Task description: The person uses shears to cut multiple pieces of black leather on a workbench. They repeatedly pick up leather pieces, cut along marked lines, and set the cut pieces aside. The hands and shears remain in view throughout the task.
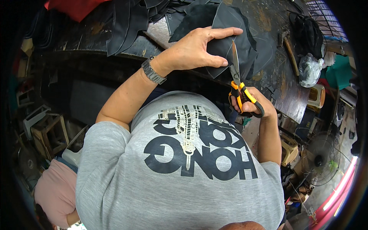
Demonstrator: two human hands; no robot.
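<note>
Over the dark bench [283, 96], the left hand [195, 50] pinches a black leather piece [230, 42] between its fingers while the right hand [251, 103] grips orange-handled scissors [237, 82], blades pointing far into the leather, a hammer [290, 53] lying right.

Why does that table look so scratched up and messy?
The dark worktable is worn, with scuffed, rusty-looking patches. Black cut pieces lie heaped at its far side, some hanging over the edge. Otherwise nothing stands out: the left hand holds a black sheet while the right hand works orange-handled scissors into it.
</note>
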